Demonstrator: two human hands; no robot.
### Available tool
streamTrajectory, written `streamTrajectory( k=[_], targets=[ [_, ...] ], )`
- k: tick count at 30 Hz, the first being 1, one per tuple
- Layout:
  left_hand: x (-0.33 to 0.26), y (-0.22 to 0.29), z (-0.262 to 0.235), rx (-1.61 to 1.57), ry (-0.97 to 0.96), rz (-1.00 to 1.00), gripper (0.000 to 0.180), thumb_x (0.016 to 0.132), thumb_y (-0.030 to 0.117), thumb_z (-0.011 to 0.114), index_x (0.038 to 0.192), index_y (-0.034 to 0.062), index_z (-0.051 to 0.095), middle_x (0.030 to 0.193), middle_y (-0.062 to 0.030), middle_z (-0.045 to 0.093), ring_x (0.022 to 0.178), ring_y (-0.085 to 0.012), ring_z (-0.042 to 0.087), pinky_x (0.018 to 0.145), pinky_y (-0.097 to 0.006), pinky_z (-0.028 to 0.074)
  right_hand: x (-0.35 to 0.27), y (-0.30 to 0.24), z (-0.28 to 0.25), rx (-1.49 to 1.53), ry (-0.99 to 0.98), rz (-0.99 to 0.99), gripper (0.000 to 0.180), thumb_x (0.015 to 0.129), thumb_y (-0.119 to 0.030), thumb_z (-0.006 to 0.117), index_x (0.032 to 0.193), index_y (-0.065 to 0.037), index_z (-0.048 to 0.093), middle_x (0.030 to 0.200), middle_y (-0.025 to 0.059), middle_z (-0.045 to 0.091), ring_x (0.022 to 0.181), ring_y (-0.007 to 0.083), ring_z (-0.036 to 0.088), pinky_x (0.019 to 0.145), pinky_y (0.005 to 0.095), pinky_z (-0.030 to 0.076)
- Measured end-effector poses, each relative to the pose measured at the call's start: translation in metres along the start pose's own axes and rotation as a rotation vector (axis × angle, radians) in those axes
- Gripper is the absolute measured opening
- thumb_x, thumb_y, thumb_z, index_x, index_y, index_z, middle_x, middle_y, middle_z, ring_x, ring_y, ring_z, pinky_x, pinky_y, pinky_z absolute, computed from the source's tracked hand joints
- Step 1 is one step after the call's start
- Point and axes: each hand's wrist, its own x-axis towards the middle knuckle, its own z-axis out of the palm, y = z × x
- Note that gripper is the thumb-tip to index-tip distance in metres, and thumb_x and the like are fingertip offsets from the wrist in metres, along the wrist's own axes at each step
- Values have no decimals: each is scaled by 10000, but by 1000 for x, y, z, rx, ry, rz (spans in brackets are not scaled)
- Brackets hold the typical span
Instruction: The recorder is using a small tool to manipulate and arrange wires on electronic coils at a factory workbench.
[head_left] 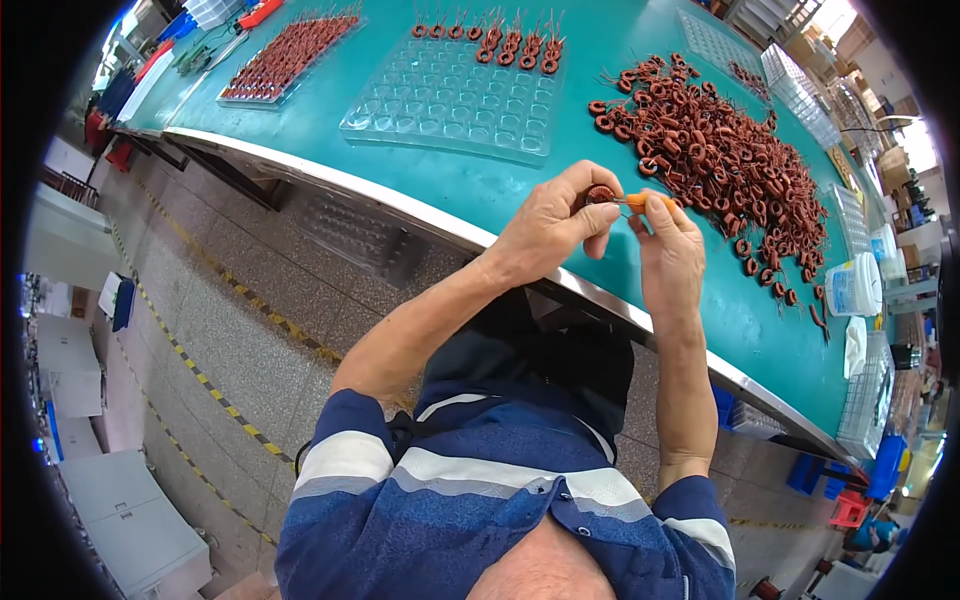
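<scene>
Over the near edge of the green table (pixel 580 110), my left hand (pixel 545 228) is closed, pinching a copper-wound ring coil (pixel 599 194) between thumb and fingers. My right hand (pixel 670 250) grips a small orange-handled tool (pixel 642 201) with a thin shaft. That shaft points left and meets the coil; its tip is hidden by the coil and my left fingers, so its exact kind cannot be told. Just beyond my right hand spreads a big heap of similar coils (pixel 735 150). Beyond my left hand lies a clear plastic tray (pixel 440 105) with round pockets, several coils filling its far rows.
Another clear tray packed with coils (pixel 290 60) lies at the far left. At the right stand a white tub (pixel 853 287), a white cloth (pixel 855 347) and stacked clear trays (pixel 866 395). The table's metal front edge (pixel 400 212) runs below my hands.
</scene>
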Motion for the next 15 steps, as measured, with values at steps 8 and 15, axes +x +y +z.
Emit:
streamTrajectory(
  k=[8,15],
  targets=[
    [4,-10,-9,-50,-31,-27,225,942,86,527,1143,6,465,725,-21,545,611,-92,542,585,-241,463,-13,1,-9,-257,-17,-11,341,974,-267,549,1124,34,607,918,60,649,755,89,586,659,201,459],
    [5,-5,-20,44,-7,16,240,940,87,535,1155,-8,485,770,-46,574,652,-100,557,608,-247,477,0,15,22,-321,-42,-39,356,975,-279,543,1031,53,655,789,61,655,683,107,584,624,227,457]
  ],
)
